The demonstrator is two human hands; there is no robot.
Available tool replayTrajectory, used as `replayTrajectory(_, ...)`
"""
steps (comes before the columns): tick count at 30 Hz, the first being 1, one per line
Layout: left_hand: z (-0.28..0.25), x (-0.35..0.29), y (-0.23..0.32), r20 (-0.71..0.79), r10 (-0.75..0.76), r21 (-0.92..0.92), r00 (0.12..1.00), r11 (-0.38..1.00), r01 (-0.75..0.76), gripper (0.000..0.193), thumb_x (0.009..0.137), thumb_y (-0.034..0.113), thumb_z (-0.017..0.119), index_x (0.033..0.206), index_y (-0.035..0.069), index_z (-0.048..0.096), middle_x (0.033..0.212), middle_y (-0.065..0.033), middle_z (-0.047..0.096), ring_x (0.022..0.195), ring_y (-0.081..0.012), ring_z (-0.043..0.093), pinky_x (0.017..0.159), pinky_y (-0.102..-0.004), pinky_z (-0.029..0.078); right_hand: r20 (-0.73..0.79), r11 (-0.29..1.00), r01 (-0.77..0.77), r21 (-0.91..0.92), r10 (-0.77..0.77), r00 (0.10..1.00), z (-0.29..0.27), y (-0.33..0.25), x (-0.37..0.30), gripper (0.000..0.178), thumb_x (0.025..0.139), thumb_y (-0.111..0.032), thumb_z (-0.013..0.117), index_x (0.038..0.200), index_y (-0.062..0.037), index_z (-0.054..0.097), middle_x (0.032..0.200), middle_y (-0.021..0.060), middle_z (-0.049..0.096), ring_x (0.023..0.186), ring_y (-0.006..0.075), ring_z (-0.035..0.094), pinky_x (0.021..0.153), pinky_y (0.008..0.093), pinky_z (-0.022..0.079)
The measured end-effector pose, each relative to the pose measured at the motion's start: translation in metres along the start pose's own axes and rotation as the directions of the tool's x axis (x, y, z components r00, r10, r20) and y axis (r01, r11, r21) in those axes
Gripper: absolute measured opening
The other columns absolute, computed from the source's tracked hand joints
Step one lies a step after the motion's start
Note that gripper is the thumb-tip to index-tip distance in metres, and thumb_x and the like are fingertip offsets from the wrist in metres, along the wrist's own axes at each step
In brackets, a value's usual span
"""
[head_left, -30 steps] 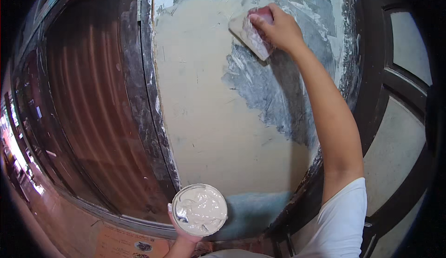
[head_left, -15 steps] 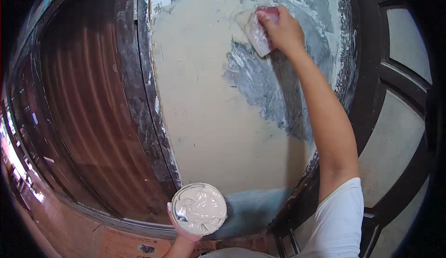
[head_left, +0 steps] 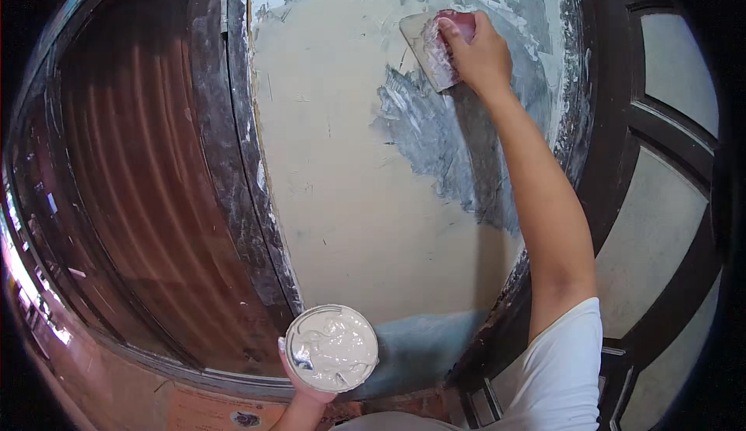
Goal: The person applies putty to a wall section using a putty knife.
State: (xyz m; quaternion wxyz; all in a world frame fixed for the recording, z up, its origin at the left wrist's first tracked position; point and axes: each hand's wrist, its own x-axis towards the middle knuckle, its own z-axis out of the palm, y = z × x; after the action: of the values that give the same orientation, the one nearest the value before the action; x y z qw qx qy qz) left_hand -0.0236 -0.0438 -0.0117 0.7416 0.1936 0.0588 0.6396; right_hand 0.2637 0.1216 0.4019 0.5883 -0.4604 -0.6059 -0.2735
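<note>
My right hand [head_left: 483, 54] is closed around the red handle of a putty knife [head_left: 429, 52]. Its wide pale blade, smeared with putty, lies against the wall panel [head_left: 334, 136]. Beige putty covers the panel's left and lower parts; bare grey patches show below the blade and toward the upper right. At the bottom, my left hand [head_left: 305, 388] grips a round tub of putty [head_left: 332, 349] from its left and underside, and part of the fingers is hidden by it. The creamy putty in the tub is uneven, with a dark gap at its left.
A dark frame strip [head_left: 233, 120] with white smears edges the panel on the left, beside a brown curtained glass door [head_left: 148, 190]. On the right is a dark door with pale panes [head_left: 660, 229]. Orange-brown cardboard [head_left: 217, 411] lies on the floor at lower left.
My right hand and the putty knife have shifted very slightly right, with the blade a little more tilted. The tub in my left hand has hardly moved.
</note>
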Motion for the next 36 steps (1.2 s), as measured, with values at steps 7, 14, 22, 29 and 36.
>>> replayTrajectory(7, -0.005, 0.0, -0.001, -0.028, 0.031, -0.008, 0.999, 0.999, -0.031, 0.087, 0.085, 0.078, 0.04, 0.148, 0.017, 0.042, 0.153, -0.0135, 0.04, 0.134, -0.0424, 0.043, 0.107, -0.0665, 0.035, 0.013, 0.997, -0.077, -0.014, 0.078, 0.997, 0.0, 0.001, 0.0, 0.059, 0.087, -0.063, 0.059, 0.114, -0.0116, 0.062, 0.101, 0.0174, 0.071, 0.095, 0.0393, 0.067, 0.081, 0.0484, 0.052)
replayTrajectory(14, -0.004, -0.005, 0.0, -0.009, 0.006, 0.001, 1.0, 1.0, -0.006, 0.085, 0.089, 0.076, 0.029, 0.149, 0.017, 0.04, 0.153, -0.0134, 0.039, 0.136, -0.0392, 0.041, 0.111, -0.0605, 0.035, 0.02, 0.994, 0.09, 0.056, -0.091, 0.996, 0.0, 0.006, -0.003, 0.055, 0.088, -0.061, 0.059, 0.112, -0.0119, 0.063, 0.099, 0.0154, 0.072, 0.094, 0.0368, 0.068, 0.08, 0.047, 0.052)
replayTrajectory(22, 0.001, -0.009, -0.003, -0.078, 0.011, -0.08, 0.997, 0.997, -0.017, 0.084, 0.086, 0.076, 0.041, 0.145, 0.016, 0.045, 0.149, -0.0137, 0.044, 0.131, -0.0399, 0.047, 0.107, -0.0617, 0.038, 0.058, 0.988, 0.113, -0.108, -0.107, 0.993, 0.006, 0.002, -0.015, 0.056, 0.088, -0.062, 0.058, 0.109, -0.0105, 0.062, 0.098, 0.0153, 0.072, 0.093, 0.037, 0.068, 0.079, 0.0468, 0.052)
replayTrajectory(29, 0.003, -0.012, -0.006, -0.034, 0.018, 0.0, 0.999, 1.0, -0.018, 0.084, 0.087, 0.076, 0.04, 0.146, 0.016, 0.044, 0.151, -0.014, 0.043, 0.133, -0.0399, 0.046, 0.108, -0.0613, 0.038, 0.026, 0.999, 0.027, -0.03, -0.027, 0.999, 0.002, -0.004, -0.013, 0.055, 0.088, -0.061, 0.06, 0.112, -0.0108, 0.062, 0.1, 0.0168, 0.071, 0.095, 0.0378, 0.068, 0.079, 0.0474, 0.052)
replayTrajectory(36, 0.005, -0.012, -0.007, -0.027, 0.022, -0.022, 0.999, 0.999, -0.023, 0.086, 0.089, 0.077, 0.03, 0.149, 0.016, 0.039, 0.152, -0.014, 0.04, 0.135, -0.039, 0.043, 0.11, -0.0594, 0.036, 0.018, 0.997, 0.078, -0.015, -0.078, 0.997, 0.006, 0.003, -0.018, 0.056, 0.087, -0.062, 0.06, 0.108, -0.0096, 0.062, 0.097, 0.0165, 0.071, 0.092, 0.0385, 0.068, 0.078, 0.0482, 0.051)
